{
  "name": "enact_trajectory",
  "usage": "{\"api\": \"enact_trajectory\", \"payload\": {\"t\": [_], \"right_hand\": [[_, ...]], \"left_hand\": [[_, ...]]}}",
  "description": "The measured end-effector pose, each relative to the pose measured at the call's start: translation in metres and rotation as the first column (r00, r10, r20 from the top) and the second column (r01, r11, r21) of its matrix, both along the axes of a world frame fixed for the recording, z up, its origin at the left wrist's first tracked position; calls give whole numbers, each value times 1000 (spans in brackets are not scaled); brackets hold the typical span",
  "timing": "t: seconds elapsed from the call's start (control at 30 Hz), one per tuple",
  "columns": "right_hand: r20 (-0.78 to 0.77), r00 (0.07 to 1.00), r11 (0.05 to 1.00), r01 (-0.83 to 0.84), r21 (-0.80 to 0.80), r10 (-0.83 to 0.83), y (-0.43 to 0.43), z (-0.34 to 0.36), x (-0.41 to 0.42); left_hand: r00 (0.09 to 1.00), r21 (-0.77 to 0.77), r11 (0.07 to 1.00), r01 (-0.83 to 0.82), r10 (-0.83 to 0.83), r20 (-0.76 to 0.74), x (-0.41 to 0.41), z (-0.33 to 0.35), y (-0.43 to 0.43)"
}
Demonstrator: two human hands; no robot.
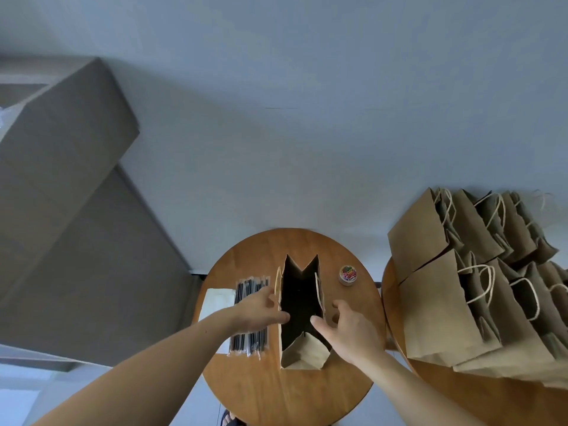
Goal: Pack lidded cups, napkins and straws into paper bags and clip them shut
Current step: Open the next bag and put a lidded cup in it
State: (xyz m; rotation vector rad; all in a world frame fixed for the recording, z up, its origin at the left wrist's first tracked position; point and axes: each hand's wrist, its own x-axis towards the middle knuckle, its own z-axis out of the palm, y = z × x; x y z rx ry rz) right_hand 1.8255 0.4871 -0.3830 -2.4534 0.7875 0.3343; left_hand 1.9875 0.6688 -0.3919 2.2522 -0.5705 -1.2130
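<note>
Both slack: left grip (258,309) and right grip (350,330) at the rectangular mouth of a creased paper bag (302,353)

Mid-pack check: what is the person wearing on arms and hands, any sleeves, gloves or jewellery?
The left forearm and right forearm are bare, with no sleeve in view. The left hand and right hand wear no gloves. No watch or band shows at either wrist, and no ring on the visible fingers.
</note>
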Motion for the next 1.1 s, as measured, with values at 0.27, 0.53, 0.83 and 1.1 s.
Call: {"api": "enact_trajectory", "payload": {"t": [0.27, 0.53, 0.83, 1.1], "right_hand": [[340, 939, 994, -86, 63, 59, -14, 58, 30], [411, 897, 986, -166, -25, 162, -11, 107, 80], [454, 798, 911, -402, -88, 396, 27, 163, 150], [537, 638, 822, -527, -217, 551, 114, 246, 224]], "left_hand": [[937, 60, 997, 45, -63, 345, 35, 59, -11], [730, 165, 985, -45, -80, 679, 54, 129, -15], [636, 150, 956, -253, 47, 770, 68, 216, 53], [440, -4, 907, -420, 208, 874, 95, 308, 153]]}}
